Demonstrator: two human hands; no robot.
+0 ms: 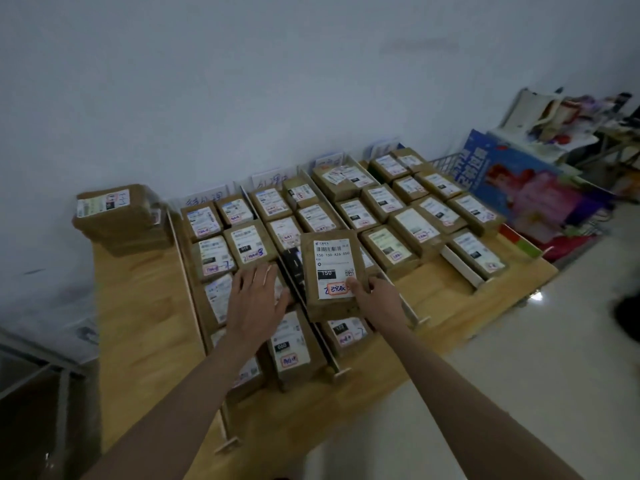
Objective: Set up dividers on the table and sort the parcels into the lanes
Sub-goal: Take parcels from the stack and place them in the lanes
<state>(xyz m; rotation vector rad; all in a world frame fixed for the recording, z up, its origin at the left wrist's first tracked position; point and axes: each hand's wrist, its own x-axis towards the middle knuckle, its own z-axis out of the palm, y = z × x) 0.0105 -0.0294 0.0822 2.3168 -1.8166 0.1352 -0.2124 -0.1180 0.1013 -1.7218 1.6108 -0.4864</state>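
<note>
Fingers [353,283] of the right hand [375,299] pinch the near right corner of a brown parcel [330,271], thumb on top of its white label, the rest hidden beneath. That parcel is lifted above the second lane from the left, its label facing up and tilted a little toward the camera. Left hand [254,303] lies flat with fingers spread wide, palm down on the parcels in the first lane, gripping nothing.

White dividers [188,292] run from the near edge of the wooden table [138,306] toward the wall, splitting it into lanes. Each lane is packed with brown parcels in rows, labels up; the far-right lane [474,244] ends well short of the near edge. Paper signs [270,180] with handwriting stand at the far ends of the lanes, against the wall. A stack [117,216] of parcels sits on the far left corner of the table, outside the lanes. Beyond the table's right end stands a wire basket [446,162] with a blue poster [512,178] beside it.
</note>
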